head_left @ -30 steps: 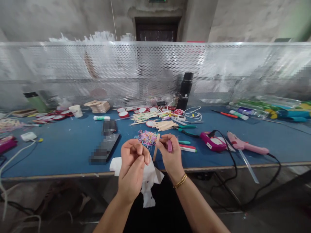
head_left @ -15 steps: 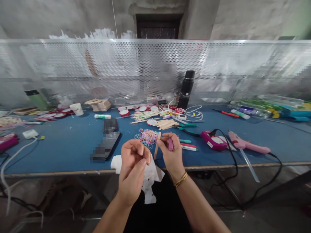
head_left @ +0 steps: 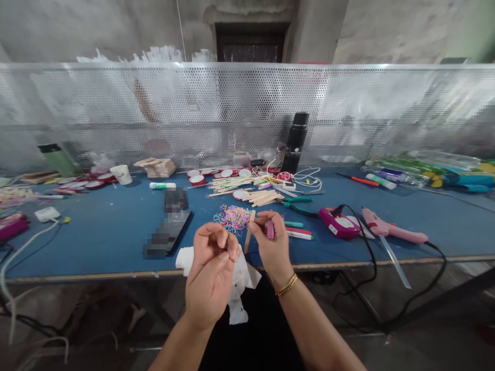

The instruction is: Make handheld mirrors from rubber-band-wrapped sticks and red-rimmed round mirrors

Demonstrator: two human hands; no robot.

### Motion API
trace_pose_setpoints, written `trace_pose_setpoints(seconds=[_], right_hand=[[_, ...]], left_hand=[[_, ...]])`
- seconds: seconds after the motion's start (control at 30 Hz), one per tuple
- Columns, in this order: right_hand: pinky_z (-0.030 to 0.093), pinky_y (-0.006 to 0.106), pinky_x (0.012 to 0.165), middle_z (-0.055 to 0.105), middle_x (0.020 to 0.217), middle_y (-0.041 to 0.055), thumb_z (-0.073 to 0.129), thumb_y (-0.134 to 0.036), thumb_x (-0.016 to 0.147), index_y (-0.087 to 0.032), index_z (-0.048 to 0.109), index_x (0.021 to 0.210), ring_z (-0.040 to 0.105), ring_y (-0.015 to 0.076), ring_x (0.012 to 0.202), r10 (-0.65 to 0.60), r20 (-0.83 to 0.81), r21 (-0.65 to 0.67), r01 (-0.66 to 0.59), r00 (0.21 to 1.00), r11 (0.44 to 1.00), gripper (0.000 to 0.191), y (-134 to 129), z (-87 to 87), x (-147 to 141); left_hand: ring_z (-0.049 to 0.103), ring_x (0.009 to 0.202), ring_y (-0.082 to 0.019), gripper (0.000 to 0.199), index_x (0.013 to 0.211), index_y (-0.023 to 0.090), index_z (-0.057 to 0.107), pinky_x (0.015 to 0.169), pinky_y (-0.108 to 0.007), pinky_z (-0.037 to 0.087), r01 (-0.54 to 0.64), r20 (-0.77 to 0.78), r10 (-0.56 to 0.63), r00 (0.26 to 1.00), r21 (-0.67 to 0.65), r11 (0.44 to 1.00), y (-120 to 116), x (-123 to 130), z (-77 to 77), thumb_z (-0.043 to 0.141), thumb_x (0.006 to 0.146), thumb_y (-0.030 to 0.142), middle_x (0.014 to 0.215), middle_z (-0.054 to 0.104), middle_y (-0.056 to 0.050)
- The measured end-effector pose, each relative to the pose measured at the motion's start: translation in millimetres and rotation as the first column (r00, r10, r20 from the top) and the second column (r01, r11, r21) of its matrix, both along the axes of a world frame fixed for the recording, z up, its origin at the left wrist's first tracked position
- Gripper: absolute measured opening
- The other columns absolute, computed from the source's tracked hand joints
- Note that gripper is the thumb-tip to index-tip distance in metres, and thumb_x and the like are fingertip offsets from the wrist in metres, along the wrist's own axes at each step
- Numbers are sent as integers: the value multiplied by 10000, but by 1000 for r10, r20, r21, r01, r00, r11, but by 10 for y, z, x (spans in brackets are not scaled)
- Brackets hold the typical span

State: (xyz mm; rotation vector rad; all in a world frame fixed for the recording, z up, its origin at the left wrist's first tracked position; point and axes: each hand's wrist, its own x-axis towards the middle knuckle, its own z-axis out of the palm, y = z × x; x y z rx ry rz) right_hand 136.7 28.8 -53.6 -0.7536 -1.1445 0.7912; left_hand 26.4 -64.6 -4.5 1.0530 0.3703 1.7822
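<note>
My right hand [head_left: 273, 242] is closed on a flat wooden craft stick [head_left: 249, 233], held tilted near upright between thumb and fingers. A purple marker or its cap [head_left: 270, 230] is also tucked in that hand; its exact kind is unclear. My left hand [head_left: 213, 273] is closed, thumb tip pressed to the fingertips, and anything in the pinch is too small to make out. Both hands hover at the table's front edge, a little apart. Behind them lies a pile of small colourful rubber bands [head_left: 232, 218]. White tissue [head_left: 236, 288] hangs below the hands.
Craft sticks [head_left: 265, 197] and green pliers [head_left: 297, 205] lie beyond the hands. A pink glue gun [head_left: 394, 232] and magenta box [head_left: 340, 223] with cables sit right. A smartphone [head_left: 170, 234] lies left. A black bottle [head_left: 296, 144] stands before the perforated metal panel [head_left: 240, 103].
My left hand has turned slightly and its fingertips have shifted a little. The right hand keeps its hold on the craft stick, almost unmoved.
</note>
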Motion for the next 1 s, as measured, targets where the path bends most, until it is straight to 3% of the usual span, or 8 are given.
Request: trace_pose_setpoints(seconds=[1.0], right_hand=[[544,326,776,701,846,-8,746,-316,819,-232,584,985,686,163,782,13,-13,4,-13,1000,1000,247,-27,17,6]], left_hand=[[473,717,-107,344,1027,226,608,653,-227,427,26,5,-25,1000,-85,996,-34,30,65,595,742,34,840,420,6]])
